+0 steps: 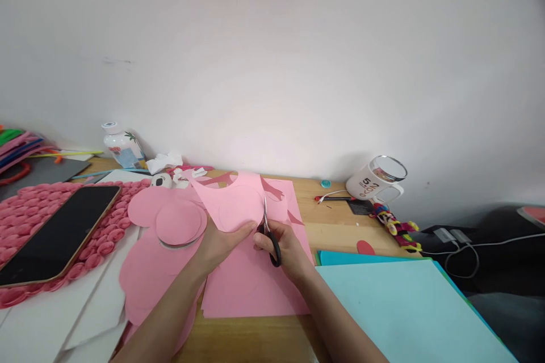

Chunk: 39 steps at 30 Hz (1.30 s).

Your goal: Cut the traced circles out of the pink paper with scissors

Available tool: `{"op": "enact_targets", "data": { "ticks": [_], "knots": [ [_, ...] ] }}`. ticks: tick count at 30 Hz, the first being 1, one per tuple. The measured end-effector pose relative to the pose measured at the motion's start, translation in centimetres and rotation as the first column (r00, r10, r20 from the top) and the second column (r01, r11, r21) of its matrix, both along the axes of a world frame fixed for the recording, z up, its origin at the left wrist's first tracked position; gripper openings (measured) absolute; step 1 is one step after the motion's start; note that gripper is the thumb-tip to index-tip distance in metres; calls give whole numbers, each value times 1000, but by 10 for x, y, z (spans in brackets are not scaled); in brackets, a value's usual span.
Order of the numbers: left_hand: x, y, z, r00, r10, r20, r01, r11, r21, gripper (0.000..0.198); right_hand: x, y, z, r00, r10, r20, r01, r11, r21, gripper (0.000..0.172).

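My left hand [225,243] pinches the lower edge of a pink paper sheet [238,204] with drawn curves and cut-out edges. In my right hand [286,244] is a pair of scissors [276,252] with black handles, its blades pointing up along the sheet's right side. Below both hands lies a stack of pink paper [255,295] on the table. Left of my left hand, several cut pink paper circles [179,222] are piled. The blade tips overlap the sheet's edge; whether they are parted I cannot tell.
A phone [63,232] rests on rows of rolled pink paper flowers [104,247] at left. Against the wall stand a white bottle [123,147] and a white mug [374,178]. Light blue sheets [395,300] lie at right, near a small colourful doll [395,227].
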<state>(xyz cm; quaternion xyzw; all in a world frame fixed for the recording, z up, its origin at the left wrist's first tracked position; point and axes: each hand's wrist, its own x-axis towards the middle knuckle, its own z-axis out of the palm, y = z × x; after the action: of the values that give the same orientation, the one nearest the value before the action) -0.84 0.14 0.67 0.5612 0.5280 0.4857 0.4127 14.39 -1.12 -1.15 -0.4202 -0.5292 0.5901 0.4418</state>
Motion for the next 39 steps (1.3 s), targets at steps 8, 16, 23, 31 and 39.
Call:
{"op": "enact_targets", "data": {
  "ticks": [8, 16, 23, 31, 39],
  "knots": [
    [1, -1, 5, 1000, -18, 9, 18, 1000, -8, 27, 1, -3, 0, 966, 154, -207, -162, 987, -22, 33],
    [2, -3, 11, 998, -63, 25, 64, 997, -45, 19, 5, -1, -2, 950, 213, -227, -230, 972, -53, 40],
    [3, 0, 5, 998, 52, -48, -55, 997, -57, 33, 7, 2, -5, 983, 149, -109, -150, 989, -7, 39],
    [0, -2, 1, 996, 14, -90, -17, 999, -32, 40, 5, 1, 3, 991, 99, -88, -98, 995, 18, 34],
    [4, -4, 8, 996, 39, -84, -41, 999, -28, 31, 5, 1, 1, 977, 147, -154, -148, 989, 3, 34]
  ]
}}
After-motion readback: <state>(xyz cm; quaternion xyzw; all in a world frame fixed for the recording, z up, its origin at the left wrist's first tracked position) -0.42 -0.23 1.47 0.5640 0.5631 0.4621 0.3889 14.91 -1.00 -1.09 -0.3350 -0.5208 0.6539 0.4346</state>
